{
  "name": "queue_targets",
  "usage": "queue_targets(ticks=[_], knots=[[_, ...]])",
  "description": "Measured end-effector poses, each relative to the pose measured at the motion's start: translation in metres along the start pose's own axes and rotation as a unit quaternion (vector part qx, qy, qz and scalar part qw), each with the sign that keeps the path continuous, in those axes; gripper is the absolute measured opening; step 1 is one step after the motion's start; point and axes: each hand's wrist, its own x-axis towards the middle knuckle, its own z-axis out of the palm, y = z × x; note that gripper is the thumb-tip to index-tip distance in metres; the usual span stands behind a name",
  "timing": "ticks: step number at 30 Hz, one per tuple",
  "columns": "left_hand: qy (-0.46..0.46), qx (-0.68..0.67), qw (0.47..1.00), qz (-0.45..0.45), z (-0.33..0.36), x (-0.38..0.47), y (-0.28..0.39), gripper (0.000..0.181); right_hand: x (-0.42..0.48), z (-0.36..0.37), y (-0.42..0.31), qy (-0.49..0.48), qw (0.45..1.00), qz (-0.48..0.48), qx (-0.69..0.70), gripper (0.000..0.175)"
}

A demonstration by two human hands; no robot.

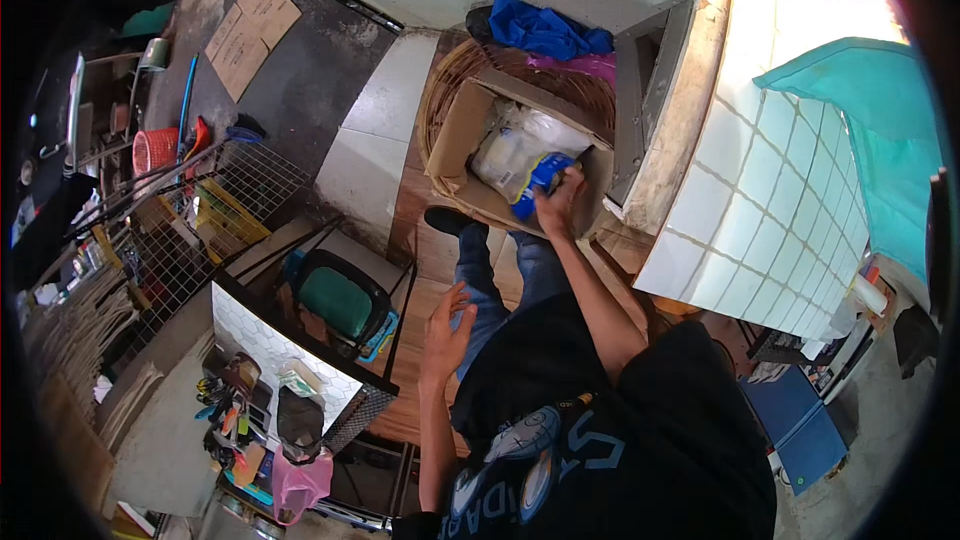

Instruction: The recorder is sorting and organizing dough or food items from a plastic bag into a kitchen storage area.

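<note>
My right hand [559, 204] grips the end of a blue and yellow plastic packet [538, 181] inside an open cardboard box [459, 136]. Clear plastic bags with pale contents [504, 157] lie in the box beside the packet. The box rests in a round wicker basket [442, 82]. Blue cloth or plastic [544, 26] and a pink plastic piece lie at the basket's far rim. My left hand [447, 330] hangs over my legs, fingers apart, holding nothing.
A tiled counter [757, 187] stands to the right, with a turquoise cloth [862, 112] beyond it. At lower left, a small table [281, 345] bears bags and tools. A wire rack [262, 172] and flattened cardboard [251, 34] are further left.
</note>
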Motion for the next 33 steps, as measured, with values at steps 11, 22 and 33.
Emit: queue_targets(ticks=[11,22,33], knots=[[0.044,-0.035,0.998,-0.037,-0.002,-0.019,-0.031,0.043,0.098,0.111,-0.091,-0.208,0.916,-0.073,-0.337,0.036],[0.042,-0.035,0.995,-0.083,0.013,-0.030,-0.049,0.044,0.060,0.086,-0.061,-0.279,0.929,-0.097,-0.221,0.036],[0.014,-0.033,0.999,-0.008,0.014,-0.006,-0.045,0.044,-0.001,0.012,-0.077,-0.341,0.906,-0.102,-0.230,0.034]])
